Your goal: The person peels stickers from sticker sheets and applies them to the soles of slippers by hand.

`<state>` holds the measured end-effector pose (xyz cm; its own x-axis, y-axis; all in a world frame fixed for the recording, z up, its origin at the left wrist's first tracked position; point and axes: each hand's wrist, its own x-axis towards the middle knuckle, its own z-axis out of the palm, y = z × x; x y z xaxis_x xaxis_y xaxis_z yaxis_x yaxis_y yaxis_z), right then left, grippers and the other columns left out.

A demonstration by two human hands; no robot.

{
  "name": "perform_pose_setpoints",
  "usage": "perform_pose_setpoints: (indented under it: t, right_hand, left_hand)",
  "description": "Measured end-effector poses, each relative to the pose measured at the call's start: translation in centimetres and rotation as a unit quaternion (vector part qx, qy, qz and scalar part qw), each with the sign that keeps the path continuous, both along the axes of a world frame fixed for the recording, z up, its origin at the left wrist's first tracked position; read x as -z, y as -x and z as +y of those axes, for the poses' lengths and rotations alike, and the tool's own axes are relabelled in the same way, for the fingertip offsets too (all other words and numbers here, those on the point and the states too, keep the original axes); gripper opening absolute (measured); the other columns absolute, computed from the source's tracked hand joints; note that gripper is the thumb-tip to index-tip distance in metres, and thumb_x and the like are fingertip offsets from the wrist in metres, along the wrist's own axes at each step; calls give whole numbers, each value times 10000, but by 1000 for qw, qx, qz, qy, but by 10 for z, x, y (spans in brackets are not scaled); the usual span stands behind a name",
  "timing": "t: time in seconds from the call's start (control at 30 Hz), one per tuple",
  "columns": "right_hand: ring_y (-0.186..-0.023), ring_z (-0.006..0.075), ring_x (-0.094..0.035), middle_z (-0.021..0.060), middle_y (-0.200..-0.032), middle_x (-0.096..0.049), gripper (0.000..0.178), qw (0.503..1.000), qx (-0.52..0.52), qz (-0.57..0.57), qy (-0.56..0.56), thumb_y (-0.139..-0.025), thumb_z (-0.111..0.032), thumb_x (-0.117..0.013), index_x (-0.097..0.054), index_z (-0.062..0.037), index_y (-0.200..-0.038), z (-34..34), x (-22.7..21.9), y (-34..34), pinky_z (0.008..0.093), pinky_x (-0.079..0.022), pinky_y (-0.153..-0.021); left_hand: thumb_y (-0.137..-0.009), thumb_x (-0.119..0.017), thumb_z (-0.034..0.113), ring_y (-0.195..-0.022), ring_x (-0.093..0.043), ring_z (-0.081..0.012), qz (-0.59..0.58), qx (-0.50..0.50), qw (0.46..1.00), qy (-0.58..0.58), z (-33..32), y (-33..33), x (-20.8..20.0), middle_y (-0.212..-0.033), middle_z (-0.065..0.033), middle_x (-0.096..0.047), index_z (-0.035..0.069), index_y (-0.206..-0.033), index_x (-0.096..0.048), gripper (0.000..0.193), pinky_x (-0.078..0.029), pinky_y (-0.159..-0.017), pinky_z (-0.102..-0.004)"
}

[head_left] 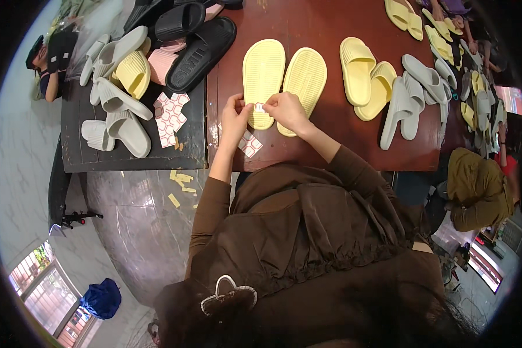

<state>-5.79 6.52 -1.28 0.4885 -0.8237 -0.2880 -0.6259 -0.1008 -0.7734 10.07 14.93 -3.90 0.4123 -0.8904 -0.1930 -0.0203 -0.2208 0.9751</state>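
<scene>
Two yellow slippers lie sole up on the red-brown table in front of me. At the heel of the left yellow slipper (264, 64) is a small white sticker (259, 107). My left hand (234, 120) closes on that slipper's left edge, its thumb on the sole beside the sticker. The fingertips of my right hand (290, 111) pinch the sticker's right side. Under my right wrist lies the heel of the other yellow slipper (306, 69). A sheet of stickers (250, 144) with red outlines rests between my forearms, near the table's front edge.
Right of me stand a yellow slipper pair (356, 69) and several grey slippers (395, 110). The black table (98, 162) at left bears grey, yellow, pink and black slippers and more sticker sheets (169, 119). Yellowish scraps (182, 178) litter the floor. A person (478, 185) sits at right.
</scene>
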Motion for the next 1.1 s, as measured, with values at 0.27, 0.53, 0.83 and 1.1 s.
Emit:
perform_pose_setpoints:
  t: [0.27, 0.53, 0.83, 1.1]
  right_hand:
    - [-806, 345, -715, 170, -823, -728, 248, 996, -26, 73, 43, -854, -312, -710, -781, -78, -897, -3, -7, -7, 446, -558, -761]
    - [-789, 374, -713, 197, -839, -718, 248, 980, -53, 169, 91, -863, -270, -606, -736, -58, -860, 7, 5, -11, 519, -555, -714]
    - [-859, 408, -714, 243, -910, -717, 256, 986, -70, 78, 133, -846, -191, -616, -715, 24, -945, 23, -38, 7, 488, -564, -717]
    - [-895, 420, -707, 281, -920, -700, 278, 990, 21, 64, 125, -881, -193, -610, -641, 57, -999, 21, -56, 20, 503, -557, -747]
  left_hand:
    - [-826, -693, -36, -847, -659, -147, -75, 10, 997, -21, 0, 0, -1, -957, -102, -699, -58, -1228, -581, 419, -531, -770, -270]
    - [-829, -706, 66, -753, -597, -167, -43, 14, 998, 41, -3, 2, 25, -880, -86, -650, -34, -1140, -629, 336, -507, -685, -305]
    - [-712, -846, 112, -684, -515, -179, -176, 40, 983, 34, -9, -7, 42, -769, -66, -565, -12, -952, -573, 384, -472, -630, -333]
    - [-743, -830, 51, -737, -598, -170, -129, 46, 990, -16, -13, -6, 39, -867, -83, -641, -22, -1034, -588, 385, -513, -692, -311]
